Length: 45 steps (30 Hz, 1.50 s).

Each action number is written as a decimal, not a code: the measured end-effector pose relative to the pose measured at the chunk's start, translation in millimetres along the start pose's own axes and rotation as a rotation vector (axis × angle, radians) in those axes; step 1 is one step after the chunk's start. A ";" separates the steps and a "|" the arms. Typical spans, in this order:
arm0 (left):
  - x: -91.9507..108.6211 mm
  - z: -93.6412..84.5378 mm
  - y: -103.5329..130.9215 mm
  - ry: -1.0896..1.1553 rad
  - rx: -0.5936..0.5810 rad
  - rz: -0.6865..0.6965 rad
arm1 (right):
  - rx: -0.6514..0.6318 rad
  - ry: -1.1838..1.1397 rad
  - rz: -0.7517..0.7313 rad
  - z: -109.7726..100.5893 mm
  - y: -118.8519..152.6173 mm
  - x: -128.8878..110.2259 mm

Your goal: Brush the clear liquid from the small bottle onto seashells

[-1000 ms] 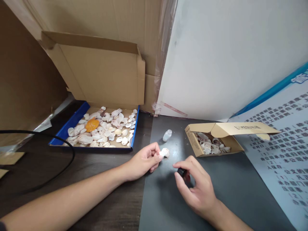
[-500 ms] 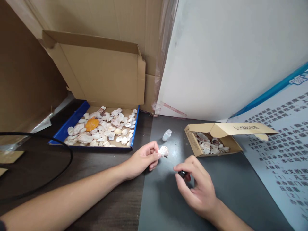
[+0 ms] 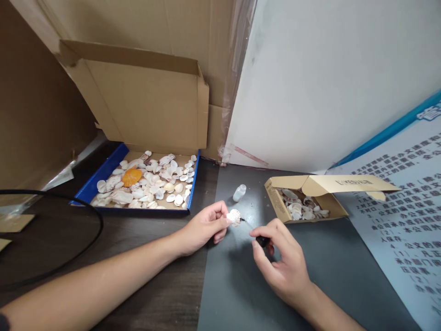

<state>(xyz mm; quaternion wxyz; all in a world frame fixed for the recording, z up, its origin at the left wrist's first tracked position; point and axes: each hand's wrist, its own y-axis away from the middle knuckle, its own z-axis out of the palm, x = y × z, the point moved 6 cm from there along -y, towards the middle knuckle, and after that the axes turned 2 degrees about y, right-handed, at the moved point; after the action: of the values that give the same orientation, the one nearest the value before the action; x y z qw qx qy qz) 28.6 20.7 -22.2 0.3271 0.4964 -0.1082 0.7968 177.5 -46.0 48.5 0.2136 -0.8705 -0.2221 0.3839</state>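
Pinched by its narrow end in my left hand [image 3: 206, 230] is a ribbed, whitish scallop shell [image 3: 234, 217], held above the grey mat. My right hand [image 3: 280, 262] closes on the black cap of a small applicator brush [image 3: 262, 241]. Its thin stem points up and left, and the dark tip is at the shell's right edge; whether it touches I cannot tell. Just beyond the shell, a small translucent bottle [image 3: 239, 193] is on the mat, without a cap.
At left, an open blue-edged box [image 3: 138, 210] holds many shells and one orange scallop [image 3: 131, 176]. A smaller cardboard box [image 3: 275, 202] with shells stands at right, its flap raised. A black cable [image 3: 102, 225] loops at far left. A printed sheet [image 3: 406, 207] lines the right side.
The brush has turned slightly in my right hand, so its stem and tip now show clearly at the shell's right edge. My left hand and the shell have hardly moved.
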 end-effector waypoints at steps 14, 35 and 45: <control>0.9 3.6 1.8 -0.058 -0.020 -0.036 | -0.049 -0.045 0.021 3.8 -0.7 3.0; 2.6 3.7 1.1 -0.075 -0.022 -0.030 | -0.082 -0.075 0.039 2.8 0.5 2.7; 2.9 4.0 1.7 -0.066 -0.019 -0.034 | -0.139 -0.064 0.023 7.3 -0.3 1.9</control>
<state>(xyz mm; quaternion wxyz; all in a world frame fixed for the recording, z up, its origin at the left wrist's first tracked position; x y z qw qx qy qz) 29.6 18.7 -17.5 0.3416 0.5210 -0.1179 0.7733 173.0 -43.2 43.1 0.1411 -0.8730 -0.2449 0.3974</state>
